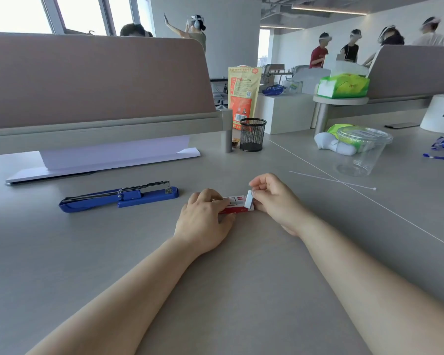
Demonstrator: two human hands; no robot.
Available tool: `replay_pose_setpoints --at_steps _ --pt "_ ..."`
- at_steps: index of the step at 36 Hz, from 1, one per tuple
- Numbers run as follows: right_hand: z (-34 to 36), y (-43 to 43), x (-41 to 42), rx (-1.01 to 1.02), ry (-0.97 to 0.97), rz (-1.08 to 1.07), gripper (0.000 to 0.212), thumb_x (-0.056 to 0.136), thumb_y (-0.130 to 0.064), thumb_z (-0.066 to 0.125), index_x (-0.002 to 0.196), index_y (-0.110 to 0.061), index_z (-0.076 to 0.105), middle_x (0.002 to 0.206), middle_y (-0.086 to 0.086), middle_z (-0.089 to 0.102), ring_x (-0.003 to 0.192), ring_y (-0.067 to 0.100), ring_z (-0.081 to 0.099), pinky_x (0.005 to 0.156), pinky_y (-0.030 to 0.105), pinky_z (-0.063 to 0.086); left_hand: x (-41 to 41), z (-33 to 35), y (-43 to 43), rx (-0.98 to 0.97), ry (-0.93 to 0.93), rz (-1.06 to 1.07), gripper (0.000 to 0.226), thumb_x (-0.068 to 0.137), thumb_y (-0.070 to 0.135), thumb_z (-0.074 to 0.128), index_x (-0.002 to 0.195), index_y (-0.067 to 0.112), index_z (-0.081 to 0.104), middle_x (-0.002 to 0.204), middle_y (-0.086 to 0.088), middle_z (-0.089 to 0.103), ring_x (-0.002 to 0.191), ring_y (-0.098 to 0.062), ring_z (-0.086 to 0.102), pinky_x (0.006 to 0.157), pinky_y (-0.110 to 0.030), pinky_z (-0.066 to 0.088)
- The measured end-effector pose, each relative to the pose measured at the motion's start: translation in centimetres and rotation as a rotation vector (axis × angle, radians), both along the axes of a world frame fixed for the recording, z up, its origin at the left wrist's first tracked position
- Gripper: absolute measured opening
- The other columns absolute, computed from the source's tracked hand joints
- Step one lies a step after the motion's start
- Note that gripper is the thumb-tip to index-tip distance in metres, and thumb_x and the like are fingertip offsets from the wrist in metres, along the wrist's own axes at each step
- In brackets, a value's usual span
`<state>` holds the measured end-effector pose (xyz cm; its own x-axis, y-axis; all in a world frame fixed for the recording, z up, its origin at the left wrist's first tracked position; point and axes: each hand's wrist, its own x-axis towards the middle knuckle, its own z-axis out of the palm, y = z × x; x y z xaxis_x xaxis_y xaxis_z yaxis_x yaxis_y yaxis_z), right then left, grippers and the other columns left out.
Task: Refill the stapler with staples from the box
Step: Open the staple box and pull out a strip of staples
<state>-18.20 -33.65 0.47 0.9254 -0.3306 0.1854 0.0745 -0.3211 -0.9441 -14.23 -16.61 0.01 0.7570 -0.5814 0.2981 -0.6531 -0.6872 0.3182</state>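
Two bare forearms reach forward over the grey bench (241, 290) and meet at a small red and white staple box (237, 204) lying flat on it, a little right of the middle. The left hand (203, 221) lies over the box's left end, fingers curled down on its top and thumb pressed against its near side, so the hand is clamped on the box. The right hand (272, 198) sits at the box's right end, its thumb and forefinger pinched together on the white end flap (248, 199), which stands up open. Whether any staples show inside the box cannot be told.

Left of the hands and apart from them, the blue stapler (118, 197) lies on the bench with its top swung open and the metal staple channel bared. Behind it a stack of white paper (108, 160) rests against the base of a beige divider (95, 80). Farther back and to the right stand a black mesh pen cup (252, 134) and an orange pouch (244, 93). Off to the right sits a clear plastic cup (360, 152), with a thin white stick (331, 179) lying nearer.
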Motion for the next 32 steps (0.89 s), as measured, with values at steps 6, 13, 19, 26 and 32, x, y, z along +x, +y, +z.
replay_pose_setpoints --at_steps 6,13,19,26,32 --pt "-0.1 0.6 0.4 0.277 -0.025 0.052 0.022 0.092 -0.002 0.041 0.086 -0.021 0.051 0.093 0.0 0.048 0.104 0.025 0.054 0.092 0.038 0.048 0.2 -0.1 0.0 0.006 0.017 -0.022 0.043 0.087 0.045 0.05 0.128 0.032 0.052 0.131 0.003 0.045 0.122 -0.024 0.037 0.103 -0.035 0.034" --pt "-0.1 0.6 0.7 0.383 -0.026 0.062 0.021 0.092 -0.001 0.041 0.085 -0.018 0.05 0.092 0.002 0.046 0.103 0.025 0.05 0.101 0.048 0.043 0.3 -0.3 -0.1 0.007 0.024 -0.028 0.044 0.087 0.045 0.05 0.129 0.031 0.052 0.132 0.003 0.042 0.123 -0.023 0.034 0.101 -0.034 0.036" --pt "-0.3 0.5 0.8 0.388 -0.021 0.072 0.019 0.092 -0.002 0.042 0.086 -0.018 0.051 0.094 0.003 0.046 0.102 0.025 0.051 0.1 0.047 0.044 0.4 -0.3 -0.1 -0.013 0.035 -0.041 0.043 0.088 0.043 0.051 0.129 0.031 0.052 0.132 0.002 0.042 0.123 -0.024 0.034 0.1 -0.031 0.034" --pt "0.6 0.4 0.1 0.265 -0.077 -0.032 0.021 0.091 -0.004 0.046 0.083 -0.022 0.053 0.09 -0.003 0.051 0.098 0.017 0.051 0.087 0.032 0.05 0.5 0.2 1.0 -0.062 -0.017 0.008 0.047 0.086 0.043 0.054 0.131 0.032 0.048 0.134 0.002 0.044 0.123 -0.025 0.037 0.103 -0.035 0.032" --pt "1.1 3.0 -0.1 0.028 -0.155 -0.069 0.024 0.09 -0.006 0.047 0.091 -0.026 0.061 0.088 -0.01 0.057 0.09 0.015 0.056 0.089 0.036 0.048 2.2 1.5 6.3 -0.215 -0.129 0.252 0.047 0.085 0.041 0.057 0.128 0.024 0.051 0.132 -0.001 0.048 0.12 -0.028 0.042 0.099 -0.037 0.034"
